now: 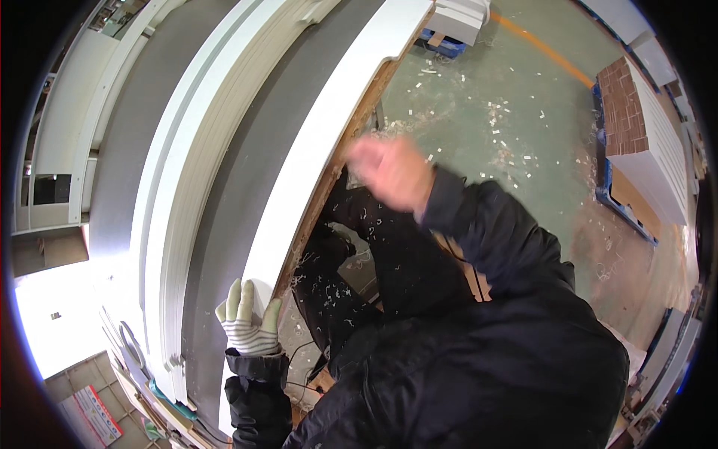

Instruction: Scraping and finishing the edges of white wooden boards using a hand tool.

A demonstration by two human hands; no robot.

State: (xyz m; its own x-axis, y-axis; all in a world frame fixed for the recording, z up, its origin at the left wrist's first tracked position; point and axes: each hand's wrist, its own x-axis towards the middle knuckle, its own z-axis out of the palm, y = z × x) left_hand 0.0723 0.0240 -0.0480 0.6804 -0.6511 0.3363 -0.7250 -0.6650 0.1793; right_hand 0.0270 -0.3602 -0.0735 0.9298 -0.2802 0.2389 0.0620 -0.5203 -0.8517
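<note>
A long white panel [315, 142] lies along the right side of the grey worktable [247, 153], with a notch cut into its far right edge. My left hand [250, 318], in a pale glove with a striped cuff, rests on the panel's near part. Its fingers are stretched out over the white face, and the thumb is spread apart at the edge. Over the brown edge of the table, beside the panel's middle, my bare right hand [393, 172] is smeared by motion. Whether it holds anything is hidden by the blur.
Left of the panel runs a stack of long white strips [196, 142]. White scraps [497, 116] litter the green floor, and curled shavings cling to my dark trousers [340, 288]. Stacked boards [624, 112] stand on a blue pallet [624, 206] at the right.
</note>
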